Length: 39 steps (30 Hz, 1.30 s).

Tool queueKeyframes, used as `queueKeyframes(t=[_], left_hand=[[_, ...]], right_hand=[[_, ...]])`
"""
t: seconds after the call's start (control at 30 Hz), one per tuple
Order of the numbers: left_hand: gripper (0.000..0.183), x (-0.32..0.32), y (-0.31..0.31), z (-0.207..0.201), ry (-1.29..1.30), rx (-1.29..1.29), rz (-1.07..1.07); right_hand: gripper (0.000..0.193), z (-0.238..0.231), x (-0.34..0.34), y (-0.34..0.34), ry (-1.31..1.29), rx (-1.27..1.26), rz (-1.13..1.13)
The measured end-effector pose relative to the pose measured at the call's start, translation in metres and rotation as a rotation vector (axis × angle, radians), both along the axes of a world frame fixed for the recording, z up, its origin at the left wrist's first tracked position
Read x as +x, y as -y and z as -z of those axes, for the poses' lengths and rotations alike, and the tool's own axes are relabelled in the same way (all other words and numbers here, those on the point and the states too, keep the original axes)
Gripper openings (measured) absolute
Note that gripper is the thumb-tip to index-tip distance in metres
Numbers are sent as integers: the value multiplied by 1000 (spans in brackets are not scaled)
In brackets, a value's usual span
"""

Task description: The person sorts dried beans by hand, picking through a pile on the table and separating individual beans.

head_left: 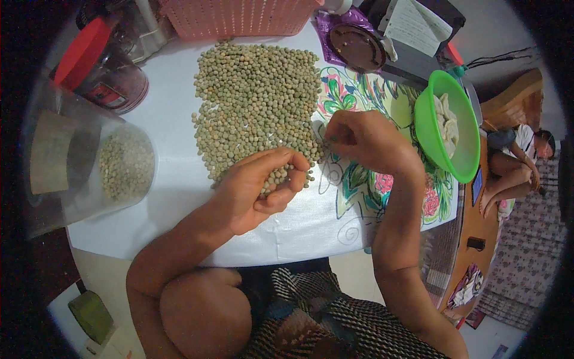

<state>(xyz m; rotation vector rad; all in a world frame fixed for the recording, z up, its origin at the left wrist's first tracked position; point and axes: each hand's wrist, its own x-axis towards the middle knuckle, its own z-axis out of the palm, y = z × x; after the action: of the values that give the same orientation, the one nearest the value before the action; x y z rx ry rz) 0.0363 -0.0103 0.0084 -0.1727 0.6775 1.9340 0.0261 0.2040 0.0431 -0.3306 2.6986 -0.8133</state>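
A wide single layer of dried green peas (257, 90) lies on the white tablecloth in front of me. My left hand (254, 188) is cupped at the near edge of this layer, its fingers curled round several peas (278, 175) that show in the hollow of the palm. Just right of the layer, my right hand (376, 143) hovers over the flowered part of the cloth, thumb and fingers drawn together in a pinch. Whatever may be between those fingertips is too small to make out.
At the left lies a clear plastic container (78, 203) with more peas inside; behind it stands a red-lidded jar (113, 90). A pink basket (239, 21) sits at the back. A green bowl (439, 134) holds pale pieces at the right. Farther right, a person (517, 158) sits.
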Motion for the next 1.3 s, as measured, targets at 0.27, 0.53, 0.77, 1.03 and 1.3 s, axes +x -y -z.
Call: queueKeyframes(t=[0.27, 0.53, 0.77, 1.03, 1.3], left_hand=[[22, -1, 0, 1, -21, 6, 0], [22, 0, -1, 0, -16, 3, -1], [22, -1, 0, 2, 5, 10, -9], [22, -1, -1, 0, -2, 6, 4], [22, -1, -1, 1, -5, 5, 2]], right_hand=[[17, 6, -1, 8, -60, 161, -55], [12, 11, -1, 13, -162, 156, -59], [11, 14, -2, 20, -251, 203, -30], [10, 18, -4, 25, -343, 283, 29], [9, 17, -3, 32, -358, 322, 68]])
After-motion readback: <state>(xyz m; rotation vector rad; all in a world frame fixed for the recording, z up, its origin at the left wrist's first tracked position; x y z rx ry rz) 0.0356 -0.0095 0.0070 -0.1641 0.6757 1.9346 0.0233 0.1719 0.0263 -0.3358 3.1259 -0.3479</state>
